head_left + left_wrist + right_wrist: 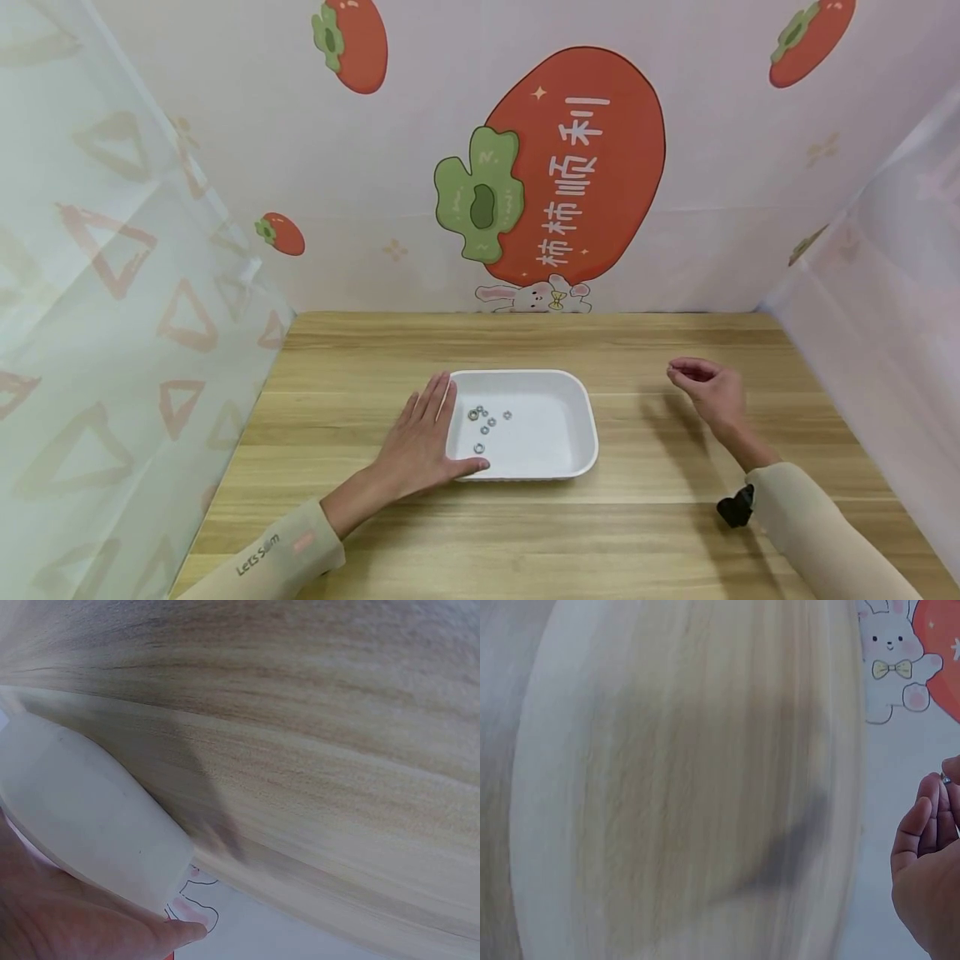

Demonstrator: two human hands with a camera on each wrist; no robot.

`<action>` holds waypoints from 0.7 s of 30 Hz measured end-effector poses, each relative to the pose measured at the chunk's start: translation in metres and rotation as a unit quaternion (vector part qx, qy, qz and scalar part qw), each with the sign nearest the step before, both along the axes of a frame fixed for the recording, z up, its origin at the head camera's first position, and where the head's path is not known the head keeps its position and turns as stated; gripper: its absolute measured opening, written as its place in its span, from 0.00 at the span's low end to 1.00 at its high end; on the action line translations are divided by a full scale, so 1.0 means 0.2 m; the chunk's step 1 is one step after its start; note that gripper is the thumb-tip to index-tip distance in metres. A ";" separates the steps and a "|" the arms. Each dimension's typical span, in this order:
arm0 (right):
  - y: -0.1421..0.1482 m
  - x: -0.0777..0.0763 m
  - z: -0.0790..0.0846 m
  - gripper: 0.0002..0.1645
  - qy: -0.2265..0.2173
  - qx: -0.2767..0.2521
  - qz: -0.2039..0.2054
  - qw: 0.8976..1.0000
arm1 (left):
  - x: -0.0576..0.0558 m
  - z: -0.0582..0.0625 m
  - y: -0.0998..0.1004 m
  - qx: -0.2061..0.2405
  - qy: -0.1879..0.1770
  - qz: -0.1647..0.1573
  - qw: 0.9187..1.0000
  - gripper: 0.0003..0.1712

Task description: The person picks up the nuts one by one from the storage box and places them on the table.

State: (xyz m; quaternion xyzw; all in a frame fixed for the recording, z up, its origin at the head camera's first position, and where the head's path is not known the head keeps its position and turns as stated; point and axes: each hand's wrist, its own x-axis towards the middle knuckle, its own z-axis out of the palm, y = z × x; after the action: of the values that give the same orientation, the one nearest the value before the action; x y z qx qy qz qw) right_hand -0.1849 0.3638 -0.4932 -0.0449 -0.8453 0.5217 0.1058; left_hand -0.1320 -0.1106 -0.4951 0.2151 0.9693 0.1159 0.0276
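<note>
A shallow white tray (543, 429) sits near the middle of the wooden table. Several small metal nuts (484, 431) lie loose in its left half, one of them larger and darker. My left hand (420, 437) rests along the tray's left rim, fingers straight, thumb stretched over the front rim. In the left wrist view, that hand (75, 922) lies against the tray's outer wall (90, 802). Off to the right of the tray, my right hand (708, 393) is raised over the table. Its thumb and fingertip pinch a small shiny metal piece (946, 780), mostly covered by the fingers.
The wood-grain table (525, 542) ends at a back cloth (375, 275) printed with persimmons and a rabbit. Pale sheets hang at the left (135, 333) and right (885, 333). A black object (737, 507) shows at the right cuff.
</note>
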 end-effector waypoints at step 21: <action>0.32 0.02 -0.08 0.16 0.017 0.097 -0.026 0.995 | 0.00 0.00 0.00 -0.003 0.001 -0.005 1.000 0.77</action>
State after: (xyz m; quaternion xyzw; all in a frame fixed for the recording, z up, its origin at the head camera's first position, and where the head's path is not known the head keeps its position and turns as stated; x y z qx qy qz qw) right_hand -0.1813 0.4274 -0.5096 -0.0474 -0.8883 0.4354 0.1380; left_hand -0.1326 -0.1104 -0.4946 0.2198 0.9686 0.1128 0.0274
